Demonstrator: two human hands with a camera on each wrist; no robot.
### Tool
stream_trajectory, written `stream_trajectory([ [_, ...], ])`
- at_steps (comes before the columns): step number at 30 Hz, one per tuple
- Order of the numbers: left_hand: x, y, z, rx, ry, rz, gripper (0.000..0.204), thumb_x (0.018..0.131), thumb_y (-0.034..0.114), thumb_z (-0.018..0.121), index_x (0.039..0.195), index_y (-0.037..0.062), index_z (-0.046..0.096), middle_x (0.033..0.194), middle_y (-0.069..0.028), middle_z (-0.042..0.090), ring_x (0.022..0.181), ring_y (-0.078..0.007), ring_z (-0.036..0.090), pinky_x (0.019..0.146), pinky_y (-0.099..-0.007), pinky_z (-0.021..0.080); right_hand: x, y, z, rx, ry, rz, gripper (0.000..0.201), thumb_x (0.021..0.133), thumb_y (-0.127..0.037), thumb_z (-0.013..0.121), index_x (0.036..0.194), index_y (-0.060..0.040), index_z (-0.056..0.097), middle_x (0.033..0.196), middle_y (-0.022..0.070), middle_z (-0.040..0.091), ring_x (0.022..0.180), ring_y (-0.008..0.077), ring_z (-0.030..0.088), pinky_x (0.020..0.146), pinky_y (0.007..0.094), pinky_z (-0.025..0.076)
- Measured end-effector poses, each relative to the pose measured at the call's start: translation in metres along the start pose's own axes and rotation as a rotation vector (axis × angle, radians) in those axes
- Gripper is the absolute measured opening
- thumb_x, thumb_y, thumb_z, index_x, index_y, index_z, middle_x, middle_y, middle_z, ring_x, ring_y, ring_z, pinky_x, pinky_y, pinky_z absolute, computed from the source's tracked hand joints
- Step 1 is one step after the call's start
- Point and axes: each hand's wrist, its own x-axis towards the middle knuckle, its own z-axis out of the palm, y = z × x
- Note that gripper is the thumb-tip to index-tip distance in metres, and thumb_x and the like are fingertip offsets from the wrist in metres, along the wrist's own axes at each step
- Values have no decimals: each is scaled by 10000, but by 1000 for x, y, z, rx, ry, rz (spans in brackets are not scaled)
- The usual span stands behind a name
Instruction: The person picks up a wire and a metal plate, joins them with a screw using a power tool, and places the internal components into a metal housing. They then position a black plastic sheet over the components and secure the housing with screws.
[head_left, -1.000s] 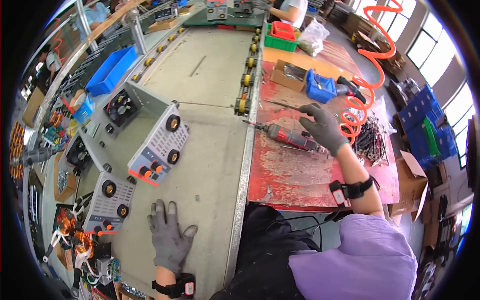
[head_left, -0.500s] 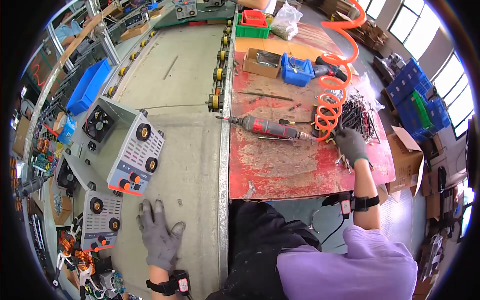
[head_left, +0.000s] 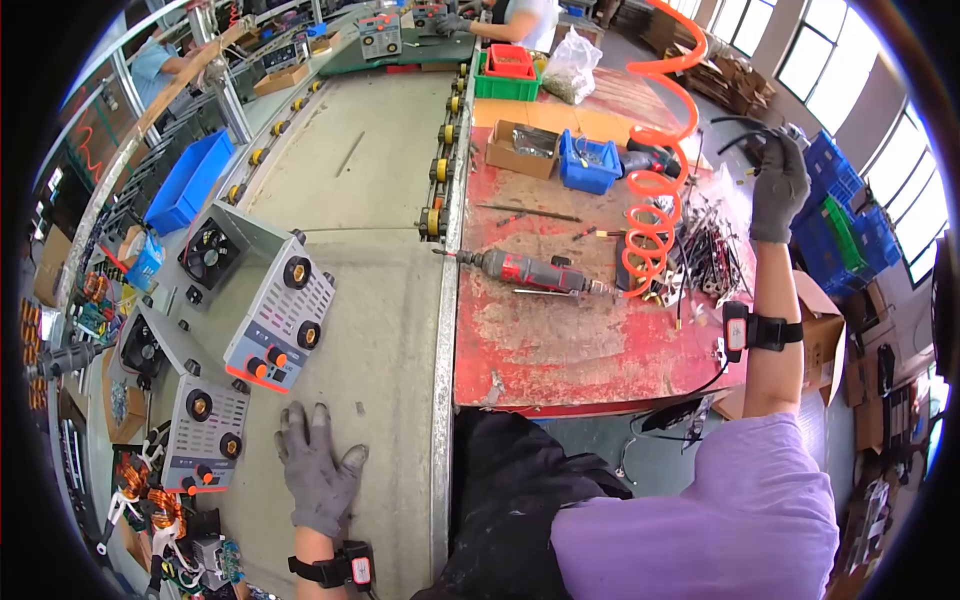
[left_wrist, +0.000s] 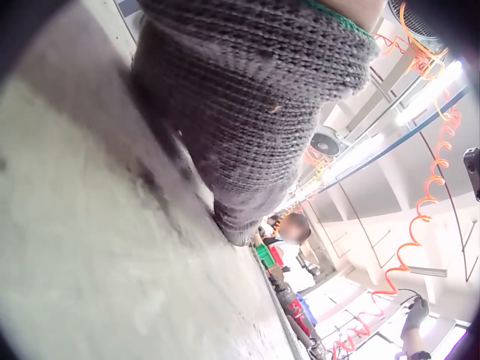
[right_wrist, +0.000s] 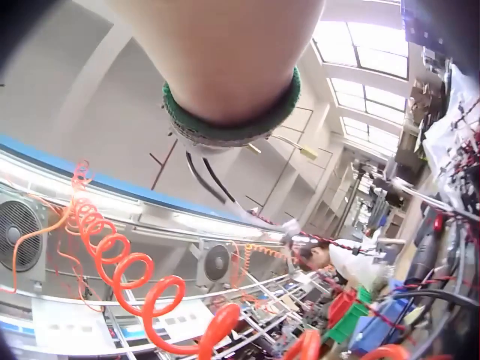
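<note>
My left hand [head_left: 320, 480], in a grey knit glove, rests flat on the pale bench top [head_left: 385, 470] with its fingers straight. In the left wrist view the glove [left_wrist: 232, 97] lies along that surface. Raised over the right side of the red table, my gloved right hand [head_left: 779, 190] grips black cables [head_left: 742, 130], whose ends stick out to the left. The right wrist view shows black cable lengths [right_wrist: 214, 180] beyond the cuff, while the fingers are hidden. Below this hand lies a heap of black cables with metal ends [head_left: 712, 250].
Two open machine housings with front panels [head_left: 280, 315] [head_left: 205, 430] stand left on the bench. A power screwdriver [head_left: 530, 272] lies on the red table [head_left: 560, 350], joined to a coiled orange air hose [head_left: 650, 235]. Behind it are a blue bin [head_left: 590, 165] and a cardboard box [head_left: 522, 150].
My right hand moved from above the screwdriver to the cable heap, then rose up and right with black cables in its grip. The left hand stays flat on the bench.
</note>
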Motion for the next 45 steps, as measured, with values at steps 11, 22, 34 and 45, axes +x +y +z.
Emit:
stream_trajectory([
  [11,-1,2,-1,-9,-9,-16,763,748,444,711,1357,63,454,1451,-254,325,1363,-436,280,1126,-565,196,57,-62,11,265,312,107,200,907,-216,670,985,-37,716,751,1,667,648,56,560,581,236,450],
  [22,-2,6,-10,-78,-37,-43,716,747,435,719,1317,56,507,1457,-240,324,1373,-423,264,1135,-557,169,59,-145,0,370,373,-352,136,919,-90,641,1013,-18,705,764,34,676,644,76,573,576,214,455],
  [34,-12,66,-83,-1683,211,156,812,939,668,327,1436,26,369,1416,-182,459,1271,-309,484,1028,-395,390,-81,-360,52,985,-507,-574,333,956,-267,574,1071,41,629,884,168,666,727,206,616,638,312,497],
  [45,-154,5,-163,-506,399,-266,398,876,361,603,1031,-1,663,754,-100,659,635,-186,617,622,-294,486,-218,-467,110,1300,-1130,-852,350,784,-87,709,1123,-50,632,940,102,622,734,263,612,642,334,490],
])
